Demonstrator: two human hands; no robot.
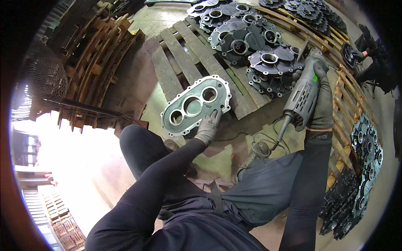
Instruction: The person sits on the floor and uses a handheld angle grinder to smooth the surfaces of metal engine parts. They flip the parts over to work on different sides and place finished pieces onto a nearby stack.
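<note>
My left hand (208,126), in a grey work glove, grips the lower right rim of a metal housing cover (176,109), its fingers over the face. The long, rounded cover has a bright bolt-lug rim and three round bores, and sits at the near end of a wooden pallet (178,48). Whatever the left thumb does is hidden. Gloved too, my right hand (321,83) is closed around an angle grinder (302,94) with a grey body, held upright to the right of the cover. A thin disc (303,49) shows edge-on at its head. The cord hangs from its lower end.
Dark covers (274,62) are stacked on the pallet's far right. More covers (366,146) lie at the right, beside another pallet (341,125). Wooden pallets (98,62) are piled at the left. The grinder's cord (268,138) loops near my feet. Another person's gloved hand (358,55) is at far right.
</note>
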